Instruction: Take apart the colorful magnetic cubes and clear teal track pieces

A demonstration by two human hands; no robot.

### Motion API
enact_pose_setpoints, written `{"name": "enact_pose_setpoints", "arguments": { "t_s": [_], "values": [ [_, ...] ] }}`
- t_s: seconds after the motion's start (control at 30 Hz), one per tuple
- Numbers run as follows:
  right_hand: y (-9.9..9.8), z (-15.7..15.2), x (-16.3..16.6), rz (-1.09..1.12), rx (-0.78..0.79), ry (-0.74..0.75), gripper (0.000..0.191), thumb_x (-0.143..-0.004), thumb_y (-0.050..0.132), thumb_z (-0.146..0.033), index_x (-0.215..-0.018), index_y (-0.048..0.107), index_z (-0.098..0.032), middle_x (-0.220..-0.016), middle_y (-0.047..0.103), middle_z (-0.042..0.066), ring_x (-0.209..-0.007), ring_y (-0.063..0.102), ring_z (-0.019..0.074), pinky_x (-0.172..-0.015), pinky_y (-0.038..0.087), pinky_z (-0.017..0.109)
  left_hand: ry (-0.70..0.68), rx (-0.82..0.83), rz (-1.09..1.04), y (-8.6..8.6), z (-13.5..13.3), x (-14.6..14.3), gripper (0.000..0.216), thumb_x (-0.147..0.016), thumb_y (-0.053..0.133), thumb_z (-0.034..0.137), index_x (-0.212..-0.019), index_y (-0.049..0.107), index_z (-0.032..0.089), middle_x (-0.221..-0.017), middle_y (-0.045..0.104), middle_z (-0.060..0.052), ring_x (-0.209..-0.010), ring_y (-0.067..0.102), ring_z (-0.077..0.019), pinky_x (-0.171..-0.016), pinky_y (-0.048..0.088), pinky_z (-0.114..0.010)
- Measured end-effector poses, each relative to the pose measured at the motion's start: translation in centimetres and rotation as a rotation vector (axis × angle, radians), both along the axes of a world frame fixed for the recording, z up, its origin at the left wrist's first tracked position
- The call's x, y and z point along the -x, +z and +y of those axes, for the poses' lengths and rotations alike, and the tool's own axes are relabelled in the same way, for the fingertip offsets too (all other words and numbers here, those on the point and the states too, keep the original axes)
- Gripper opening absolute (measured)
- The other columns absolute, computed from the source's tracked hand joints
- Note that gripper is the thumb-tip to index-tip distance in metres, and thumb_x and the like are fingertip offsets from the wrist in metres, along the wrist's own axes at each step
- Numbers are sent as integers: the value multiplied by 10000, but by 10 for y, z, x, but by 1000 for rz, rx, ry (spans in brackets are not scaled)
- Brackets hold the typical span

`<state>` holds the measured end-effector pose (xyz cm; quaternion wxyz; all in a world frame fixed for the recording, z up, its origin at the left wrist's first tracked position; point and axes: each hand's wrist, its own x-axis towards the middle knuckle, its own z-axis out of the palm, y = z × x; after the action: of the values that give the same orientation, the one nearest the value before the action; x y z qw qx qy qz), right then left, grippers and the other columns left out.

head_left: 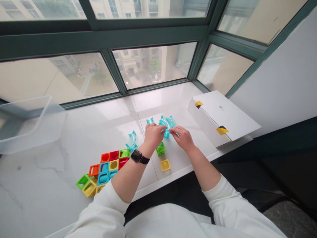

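Observation:
My left hand (154, 135), with a dark watch on its wrist, pinches the near edge of a clear blue curved track piece (165, 122). Opposite it, my right hand (182, 136) has thumb and fingers closed on the right side of the same blue track pieces, which partly overlap. The fingers cover part of where they meet. Just beyond my left hand lies another blue track piece (150, 121), and a curved one (132, 140) rests left of the wrist. Below the hands sit a green cube block (160, 148) and a yellow square block (165, 165).
Several coloured cube blocks (104, 167) stand grouped at the left, partly behind my left forearm. A clear plastic bin (46, 124) is at the far left. On the right a white box (223, 110) stands against the wall. Windows line the back of the white counter (81, 132).

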<state>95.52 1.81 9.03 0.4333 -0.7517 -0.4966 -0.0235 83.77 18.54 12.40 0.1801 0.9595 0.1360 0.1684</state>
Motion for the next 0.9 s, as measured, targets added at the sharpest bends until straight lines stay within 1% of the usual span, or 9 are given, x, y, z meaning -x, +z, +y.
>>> {"name": "enact_pose_setpoints", "arguments": {
  "t_s": [0.3,0.63,0.77,0.9],
  "values": [
    [-5,3,-2,14,17,4,200,-1029,612,-226,-1097,795,-270,-1057,794,70,-996,741,240,-919,584,371,22,-40,12,1,-2,-2,204,-942,689,242,-1094,816,291,-947,831,-82,-995,682,-324,-949,391,-491],
    [-12,4,-3,19,29,5,204,-999,643,-185,-1089,805,-268,-1054,791,65,-980,745,233,-905,585,355,30,-18,35,-3,-3,-3,196,-936,692,240,-1079,818,283,-926,816,-94,-1022,663,-345,-985,373,-523],
    [-13,4,-3,9,31,2,201,-996,653,-179,-1086,808,-268,-1051,791,61,-978,744,226,-904,584,343,37,-34,8,-4,-3,-3,168,-926,706,235,-1033,821,295,-927,811,-88,-1055,648,-340,-1070,353,-566],
    [-16,4,-4,5,34,5,205,-999,652,-176,-1100,811,-257,-1064,789,66,-977,746,226,-897,581,342,40,-49,4,-5,-4,-4,177,-929,705,222,-1039,821,297,-958,810,-80,-1110,646,-341,-1209,229,-662]
  ]
}}
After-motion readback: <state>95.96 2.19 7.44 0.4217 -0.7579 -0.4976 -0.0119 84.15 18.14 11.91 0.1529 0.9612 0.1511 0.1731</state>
